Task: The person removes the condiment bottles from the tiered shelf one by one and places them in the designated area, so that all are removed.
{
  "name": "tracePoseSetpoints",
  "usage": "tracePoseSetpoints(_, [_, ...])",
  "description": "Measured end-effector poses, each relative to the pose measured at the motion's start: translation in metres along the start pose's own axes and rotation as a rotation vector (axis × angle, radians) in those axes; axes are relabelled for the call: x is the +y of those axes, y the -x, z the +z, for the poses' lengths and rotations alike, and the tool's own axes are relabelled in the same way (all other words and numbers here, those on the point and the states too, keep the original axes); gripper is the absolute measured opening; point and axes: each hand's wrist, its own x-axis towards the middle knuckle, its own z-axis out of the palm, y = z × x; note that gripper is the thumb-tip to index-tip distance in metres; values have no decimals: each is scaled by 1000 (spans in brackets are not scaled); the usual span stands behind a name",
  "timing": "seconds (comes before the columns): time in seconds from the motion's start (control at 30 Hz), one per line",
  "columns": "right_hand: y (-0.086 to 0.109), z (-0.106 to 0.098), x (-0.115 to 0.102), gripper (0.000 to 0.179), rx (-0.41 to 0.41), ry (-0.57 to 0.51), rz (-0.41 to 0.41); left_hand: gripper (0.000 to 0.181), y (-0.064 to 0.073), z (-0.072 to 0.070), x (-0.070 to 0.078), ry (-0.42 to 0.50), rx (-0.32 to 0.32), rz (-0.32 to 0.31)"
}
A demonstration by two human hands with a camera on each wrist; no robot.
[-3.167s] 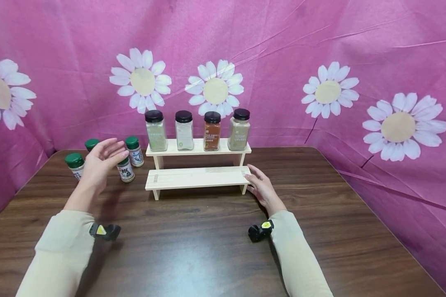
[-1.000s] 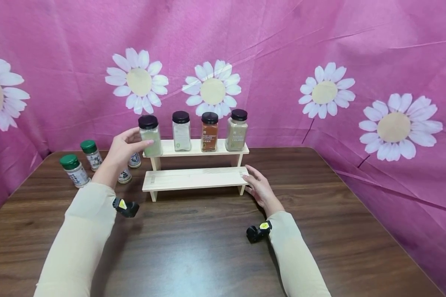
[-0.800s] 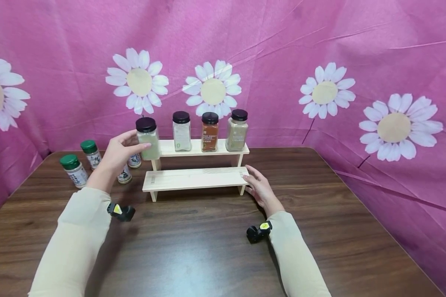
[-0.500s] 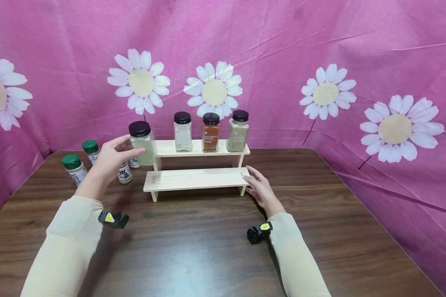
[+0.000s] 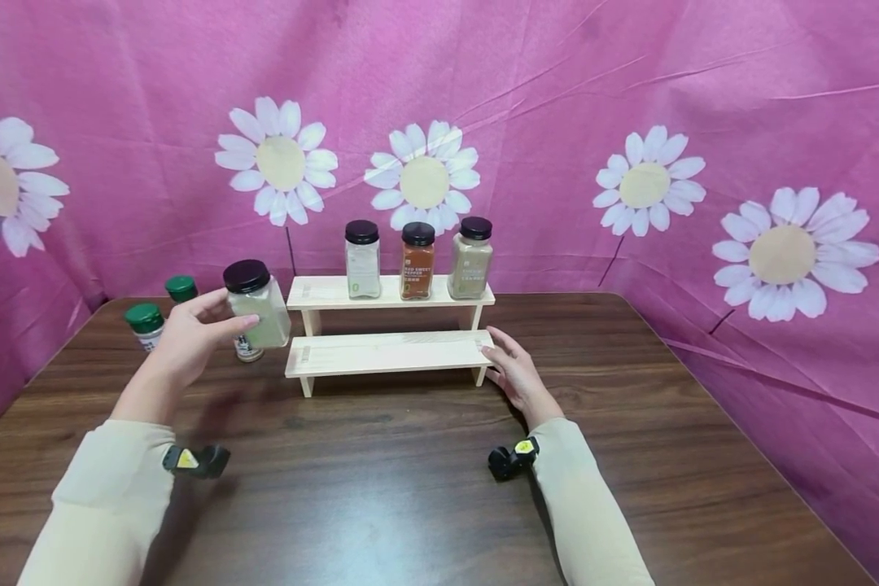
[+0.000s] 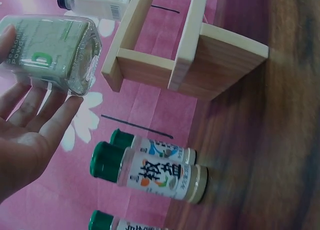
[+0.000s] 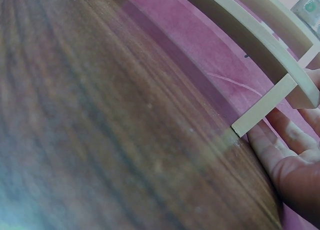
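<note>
My left hand (image 5: 179, 342) holds a square spice jar (image 5: 267, 313) with a black lid and pale green powder, thumb on the near side. It hangs in the air left of the two-tier wooden rack (image 5: 388, 355), its lid leaning left. In the left wrist view the fingers lie along the underside of the jar (image 6: 47, 50). At the rack's right end my right hand (image 5: 518, 373) grips the lower shelf, thumb on top. The right wrist view has its fingers (image 7: 285, 132) behind the rack's leg (image 7: 265, 105).
Three black-lidded jars, one white (image 5: 363, 264), one red (image 5: 417, 264) and one beige (image 5: 470, 264), stand on the upper shelf. Green-capped shakers stand on the table at left, one (image 5: 145, 321) beside my left hand and another (image 6: 150, 172) below the held jar. A pink flowered cloth (image 5: 542, 163) hangs behind.
My left hand has reached to the rack, taken the green-powder jar off the upper shelf's left end and carried it left and down, tilting it. My right hand stays at the rack.
</note>
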Motion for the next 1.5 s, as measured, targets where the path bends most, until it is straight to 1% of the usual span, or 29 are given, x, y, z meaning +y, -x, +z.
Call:
tracePoseSetpoints(0.07, [0, 0, -1, 52, 0, -3, -1, 34, 4, -4, -3, 24, -16, 8])
tracePoseSetpoints(0.1, [0, 0, -1, 52, 0, -3, 0, 35, 6, -6, -4, 21, -24, 9])
tracePoseSetpoints(0.13, [0, 0, -2, 52, -1, -3, 1, 35, 7, -11, -8, 33, -49, 20])
tracePoseSetpoints(0.27, [0, 0, -2, 52, -1, 1, 4, 38, 16, -20, -9, 2, -82, 29])
tracePoseSetpoints(0.33, [-1, 0, -2, 52, -1, 4, 3, 39, 20, -25, -9, -12, -83, 23])
tracePoseSetpoints(0.37, [-1, 0, -2, 52, -1, 6, 2, 39, 23, -27, -9, -26, -69, 9])
tracePoseSetpoints(0.4, [-1, 0, -2, 52, -1, 8, 1, 40, 22, -36, -18, -22, -73, 16])
tracePoseSetpoints(0.43, [-2, 0, -2, 53, -3, 10, 0, 41, 20, -47, -30, -29, -64, 16])
tracePoseSetpoints(0.47, [-2, 0, -2, 53, -3, 13, -1, 42, 21, -51, -32, -23, -57, 4])
tracePoseSetpoints(0.53, [-3, 0, -3, 53, -2, 21, 0, 46, 16, -75, -60, -38, -31, -8])
tracePoseSetpoints(0.6, [-3, 0, -3, 53, 0, 27, 2, 49, 13, -95, -83, -42, -16, -12])
tracePoseSetpoints(0.63, [-4, 0, -3, 53, 0, 30, 3, 50, 14, -99, -85, -62, 2, -31])
tracePoseSetpoints(0.67, [-4, 0, -3, 53, 1, 32, 4, 50, 17, -102, -85, -66, -1, -41])
tracePoseSetpoints(0.7, [-4, 0, -3, 53, 0, 35, 4, 51, 16, -111, -94, -91, 4, -39])
tracePoseSetpoints(0.73, [-4, 0, -3, 53, -1, 38, 3, 51, 19, -111, -92, -100, -2, -38])
tracePoseSetpoints(0.77, [-4, 0, -3, 53, -2, 39, 2, 50, 23, -110, -86, -71, -24, -35])
tracePoseSetpoints(0.8, [-4, 0, -2, 54, -4, 42, 1, 49, 25, -112, -84, -71, -28, -34])
tracePoseSetpoints(0.83, [-3, 0, -2, 54, -5, 42, 1, 48, 29, -110, -78, -38, -56, -31])
tracePoseSetpoints(0.87, [-3, -1, -2, 54, -5, 42, 1, 47, 31, -111, -75, -8, -69, -35])
tracePoseSetpoints(0.97, [-3, 0, -1, 54, -3, 33, 1, 46, 37, -115, -70, 45, -82, -42])
tracePoseSetpoints(1.0, [-2, 0, 0, 54, -4, 29, 2, 46, 38, -117, -71, 37, -70, -48])
tracePoseSetpoints(1.03, [-2, 0, 0, 54, -5, 26, 2, 46, 40, -117, -67, 57, -81, -56])
tracePoseSetpoints(1.07, [-2, 0, 0, 54, -4, 23, 3, 46, 41, -120, -68, 26, -66, -62])
tracePoseSetpoints(1.1, [-2, -1, 1, 54, -4, 20, 4, 46, 43, -120, -66, 32, -69, -61])
tracePoseSetpoints(1.17, [-2, -1, 1, 53, -2, 15, 3, 44, 46, -118, -59, 52, -87, -68])
tracePoseSetpoints(1.23, [-2, -2, 2, 53, 2, 15, 2, 43, 49, -114, -51, 95, -100, -72])
tracePoseSetpoints(1.33, [-2, -3, 2, 53, 6, 12, 1, 42, 53, -111, -44, 133, -89, -78])
tracePoseSetpoints(1.5, [0, -3, 2, 52, 14, 7, 4, 43, 56, -110, -40, 191, -73, -112])
